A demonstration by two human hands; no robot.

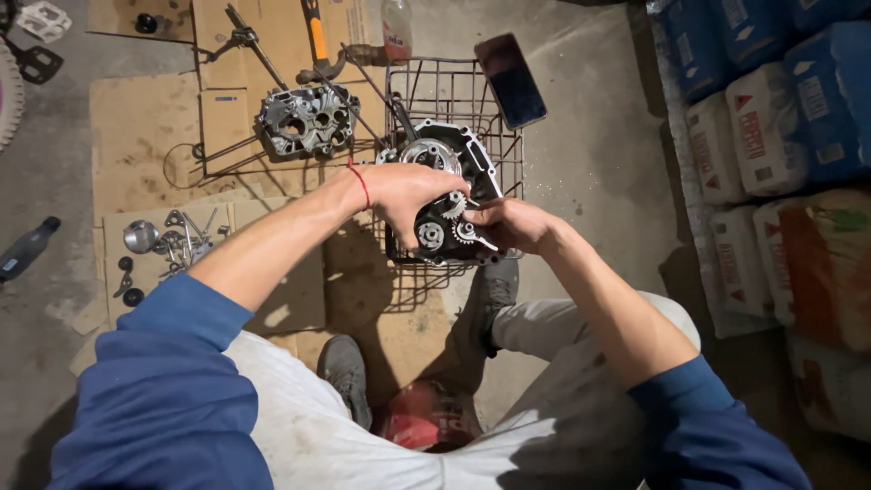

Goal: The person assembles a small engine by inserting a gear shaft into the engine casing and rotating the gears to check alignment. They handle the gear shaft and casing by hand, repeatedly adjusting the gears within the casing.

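A dark engine case half (451, 195) with exposed gears rests on top of a wire basket (454, 95). My left hand (404, 192), a red string around its wrist, lies over the case's left side with the fingers curled onto a small gear near the middle. My right hand (510, 223) comes in from the right and pinches at a small toothed part on the case's lower right. Both sleeves are blue.
A second silver case half (307, 119) lies on cardboard at the upper left. Loose bolts, tools and small parts (168, 243) sit on cardboard at left. A phone (511, 80) leans on the basket's corner. Stacked sacks (780, 136) line the right side. A hammer (315, 41) lies above.
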